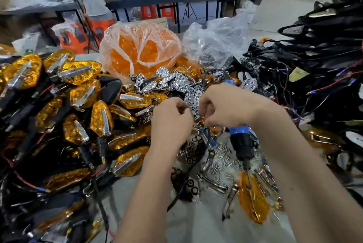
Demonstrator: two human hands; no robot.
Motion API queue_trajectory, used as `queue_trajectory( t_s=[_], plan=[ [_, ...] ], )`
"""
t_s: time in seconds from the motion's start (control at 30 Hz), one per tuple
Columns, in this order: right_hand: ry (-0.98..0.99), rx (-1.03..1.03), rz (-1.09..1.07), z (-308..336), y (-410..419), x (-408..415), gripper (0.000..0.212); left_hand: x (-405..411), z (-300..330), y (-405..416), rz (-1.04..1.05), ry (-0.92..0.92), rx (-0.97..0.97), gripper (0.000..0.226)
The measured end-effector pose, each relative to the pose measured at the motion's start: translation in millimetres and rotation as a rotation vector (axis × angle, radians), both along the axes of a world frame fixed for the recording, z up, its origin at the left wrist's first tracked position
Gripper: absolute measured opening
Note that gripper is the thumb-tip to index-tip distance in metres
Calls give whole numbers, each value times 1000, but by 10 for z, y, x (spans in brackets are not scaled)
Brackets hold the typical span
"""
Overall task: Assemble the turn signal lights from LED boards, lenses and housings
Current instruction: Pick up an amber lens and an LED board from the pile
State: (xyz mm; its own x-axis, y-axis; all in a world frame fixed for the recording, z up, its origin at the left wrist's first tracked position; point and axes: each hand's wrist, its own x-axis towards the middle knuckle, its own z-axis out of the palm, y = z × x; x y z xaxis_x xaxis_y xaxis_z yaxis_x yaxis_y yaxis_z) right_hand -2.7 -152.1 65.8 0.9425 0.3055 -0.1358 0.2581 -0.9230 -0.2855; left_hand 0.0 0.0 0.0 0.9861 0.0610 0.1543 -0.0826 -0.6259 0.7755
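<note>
1. Head view: your left hand [170, 122] and right hand [225, 105] meet above the parts pile, fingers curled, pinching a small chrome reflector piece [193, 108], mostly hidden.
2. It's probably light, rigid, slippery plastic; hold it by its edges.

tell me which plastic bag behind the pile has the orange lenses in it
The left bag, behind the chrome reflectors: it is stuffed with orange lenses, while the clear bag to its right shows only silvery parts.

Amber-lensed turn signal lights [64, 109] heaped left, black housings [318, 50] right
</note>
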Motion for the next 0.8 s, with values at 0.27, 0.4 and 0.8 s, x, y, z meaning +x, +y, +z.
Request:
queue_trajectory(
  t_s=[0.27, 0.4, 0.8],
  plan=[
    [99, -185, -37, -205, 20, 172, 22, 137, -219, -6, 22, -56, -100, 19],
    [50, -245, -59, -249, 20, 175, 19, 102, -275, 4, -7, -104, -142, 18],
    [35, 227, -8, -61, -422, 176, 20, 76, -279, 38, -53, -17, -397, 16]
  ],
)
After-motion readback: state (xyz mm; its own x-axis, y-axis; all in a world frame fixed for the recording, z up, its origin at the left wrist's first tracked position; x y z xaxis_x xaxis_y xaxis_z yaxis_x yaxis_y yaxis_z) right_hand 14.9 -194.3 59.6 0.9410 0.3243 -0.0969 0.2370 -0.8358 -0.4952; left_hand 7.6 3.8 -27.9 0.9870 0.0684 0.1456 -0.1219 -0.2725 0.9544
